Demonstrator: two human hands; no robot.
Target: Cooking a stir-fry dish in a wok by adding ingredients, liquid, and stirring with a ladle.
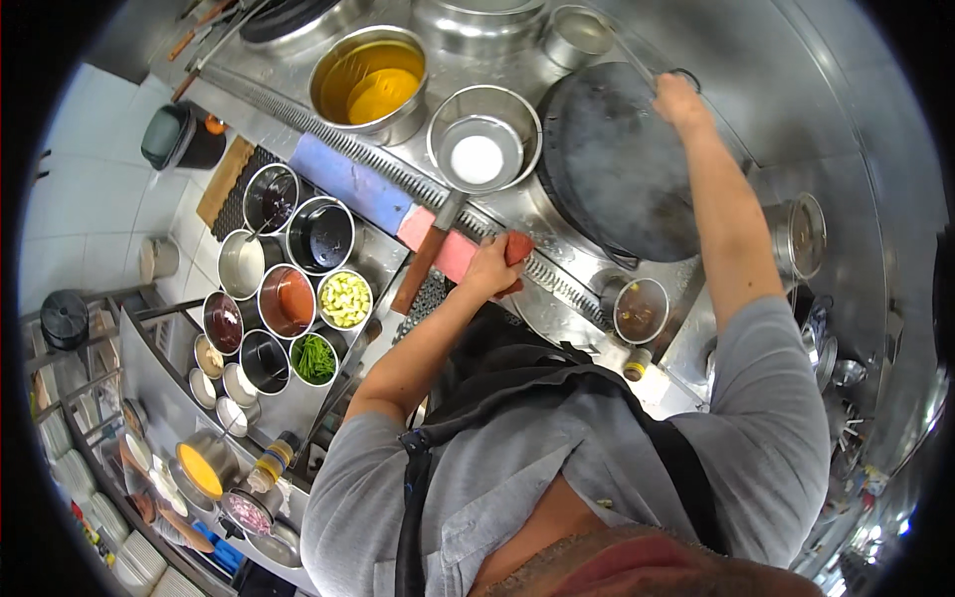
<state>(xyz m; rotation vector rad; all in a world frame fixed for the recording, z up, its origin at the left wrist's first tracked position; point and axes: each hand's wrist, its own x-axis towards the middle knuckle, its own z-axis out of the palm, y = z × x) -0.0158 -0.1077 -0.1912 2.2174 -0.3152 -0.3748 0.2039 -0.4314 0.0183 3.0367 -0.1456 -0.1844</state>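
Stainless steel counter (pixel 284 65) spreads around the broad wok (pixel 597 149), with a steel wall (pixel 885 249) curving up to its right and pale floor tiles (pixel 85 189) far off to its left.

Seen from the head view, the wok is dark, round and shallow, with a loop handle on its near rim and grey steam blurring much of its inner surface. Just left of it stands a steel pot (pixel 484 136) with something white in the bottom; farther left is a pot of orange-yellow liquid (pixel 383 95). Below the wok sits a small steel bowl (pixel 642 310) with brown contents. Well to its lower left are tubs of chopped green stalks (pixel 313 359) and pale green cubes (pixel 345 299).

Stretched past the wok's right side, the right arm is nearly straight; the right hand (pixel 679 102), over the far rim, has its fingers closed round a long thin metal handle (pixel 637 62). Bent at the elbow, the left arm brings the left hand (pixel 487 269) to the wok's lower left, fingers curled on a crumpled red cloth (pixel 519 246), beside a flat pink cloth (pixel 458 255).
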